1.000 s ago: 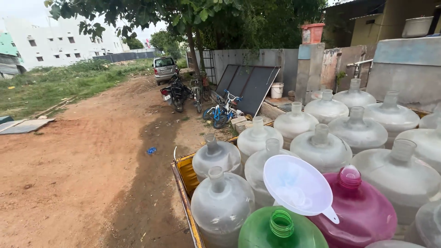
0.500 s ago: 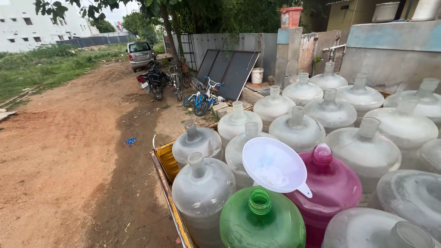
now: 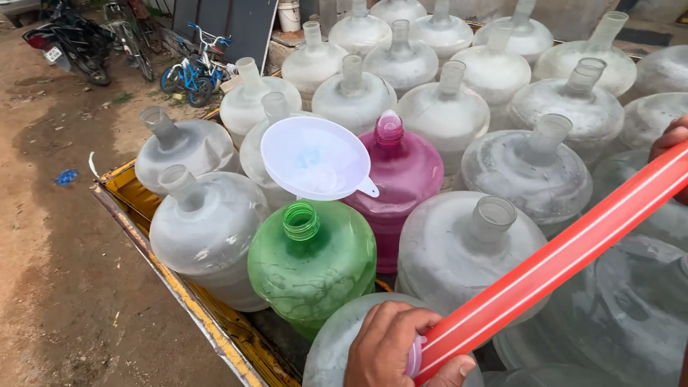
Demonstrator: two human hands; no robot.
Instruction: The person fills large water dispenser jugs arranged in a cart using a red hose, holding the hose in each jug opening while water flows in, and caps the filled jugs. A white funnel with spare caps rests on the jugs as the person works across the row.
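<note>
A thick red hose with thin white stripes [image 3: 559, 258] slants from the upper right down to the bottom middle. My left hand [image 3: 390, 351] grips its lower end, pressed against the top of a clear water jug [image 3: 337, 344]. My right hand [image 3: 670, 143] holds the hose higher up at the right edge, mostly hidden behind it. Just beyond my left hand stand a green jug [image 3: 312, 261] with an open mouth and a clear jug [image 3: 469, 251]. A white funnel [image 3: 315, 158] sits among the jugs beside a pink jug [image 3: 398, 175].
Several clear round jugs [image 3: 448, 107] fill a yellow cart bed whose rim [image 3: 179, 294] runs along the left. Bare dirt ground [image 3: 57, 272] lies left of the cart. A blue bicycle [image 3: 193, 72] and a motorbike [image 3: 68, 43] stand at the top left.
The view has tilted down and moved closer to the jugs. The red hose and both my hands have come into view; neither showed earlier.
</note>
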